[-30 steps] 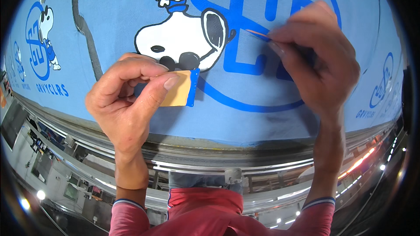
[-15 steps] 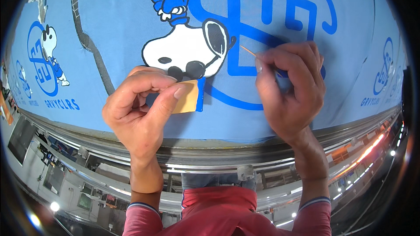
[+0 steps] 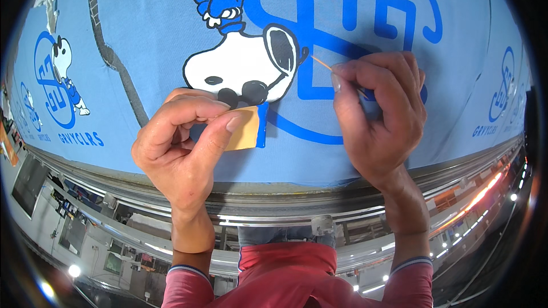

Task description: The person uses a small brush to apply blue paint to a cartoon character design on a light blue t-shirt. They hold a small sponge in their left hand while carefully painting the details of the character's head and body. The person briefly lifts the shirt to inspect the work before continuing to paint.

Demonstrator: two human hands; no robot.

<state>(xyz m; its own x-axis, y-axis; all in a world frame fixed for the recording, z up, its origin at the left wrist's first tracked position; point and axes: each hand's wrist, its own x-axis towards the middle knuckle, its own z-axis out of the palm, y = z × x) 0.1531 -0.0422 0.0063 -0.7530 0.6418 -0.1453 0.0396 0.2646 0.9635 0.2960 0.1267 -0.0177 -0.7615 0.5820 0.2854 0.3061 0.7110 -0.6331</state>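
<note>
My left hand pinches a small yellow card-like piece between thumb and fingers. Thick blue paint coats the right edge of this piece. Between the thumb and forefinger of my right hand is a thin wooden stick, its tip pointing up and left. That tip is over or close to the blue lettering, beside the ear of a printed cartoon dog; I cannot tell whether it touches. Both hands are above light blue fabric, and my left hand partly covers the dog's lower side.
A dark strip runs down the fabric at the left. Smaller dog-and-letter prints repeat toward the left, with another blue print at the far right. A metal rail runs along the near table edge, in front of my body.
The stick's tip has shifted slightly up and left with my right hand, and more of the stick shows. My left hand and the yellow piece are almost unmoved.
</note>
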